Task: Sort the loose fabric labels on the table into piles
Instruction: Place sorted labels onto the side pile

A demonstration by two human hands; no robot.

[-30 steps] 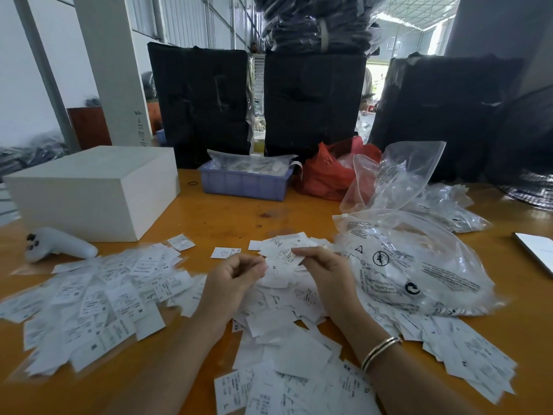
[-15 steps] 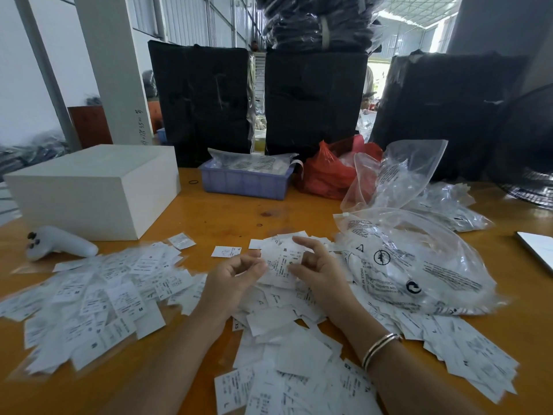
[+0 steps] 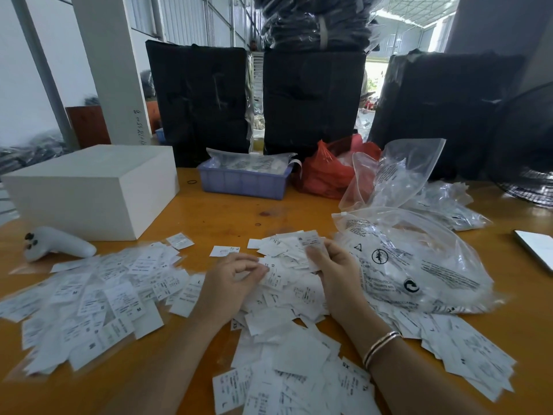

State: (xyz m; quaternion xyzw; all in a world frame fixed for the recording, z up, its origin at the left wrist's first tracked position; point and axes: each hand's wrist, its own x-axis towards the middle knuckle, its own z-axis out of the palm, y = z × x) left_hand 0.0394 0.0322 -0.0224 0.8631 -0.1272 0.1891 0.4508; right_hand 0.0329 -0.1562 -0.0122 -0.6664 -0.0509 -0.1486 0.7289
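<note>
Sorting here turns on reading a tiny size letter, and the likeliest slip is a label landing in the wrong pile. The loose labels (image 3: 287,298) lie heaped and overlapping in the middle of the desk (image 3: 227,211), many face down, so a letter could be misread or two thin pieces could lift together as one. The sorted pile (image 3: 89,298) spreads wide on the left and its near edge lies just beside the unsorted heap, so a sweep of the forearm could blend the two. The clear bag (image 3: 419,265) sits against the right side of the heap and more labels (image 3: 466,348) trail from under it; nudging it could spill or drag those across.

The left hand (image 3: 232,283) has its fingers curled, thumb and fingertips pinching the edge of a label marked S (image 3: 273,278). The right hand (image 3: 335,265) is curled around a small batch of labels (image 3: 305,245) raised slightly above the heap, though how many it holds is hard to tell.

The labels are short rectangles with no common heading: they point every way. The pinched one seems to lie with its long axis running roughly from the left hand away and to the right, the letter near its lower end.
</note>
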